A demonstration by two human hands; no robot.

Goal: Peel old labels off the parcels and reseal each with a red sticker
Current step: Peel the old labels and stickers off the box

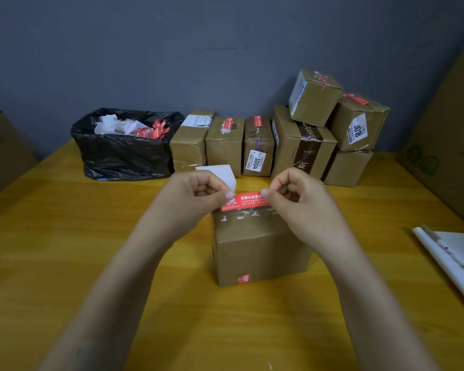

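Observation:
A brown cardboard parcel (260,250) stands on the yellow table (65,236) right in front of me. Its top shows white scraps of torn label, and a small red mark sits low on its front face. A red sticker (248,201) with white print is stretched over the parcel's top. My left hand (196,194) pinches the sticker's left end together with a white backing paper (220,172) that sticks up behind the fingers. My right hand (295,191) pinches the sticker's right end.
A black rubbish bag (123,153) with white and red scraps sits at the back left. Several brown parcels (257,145) line the grey wall, some stacked at the right. Large cartons (450,145) flank the table. White paper sheets (456,261) lie at the right edge.

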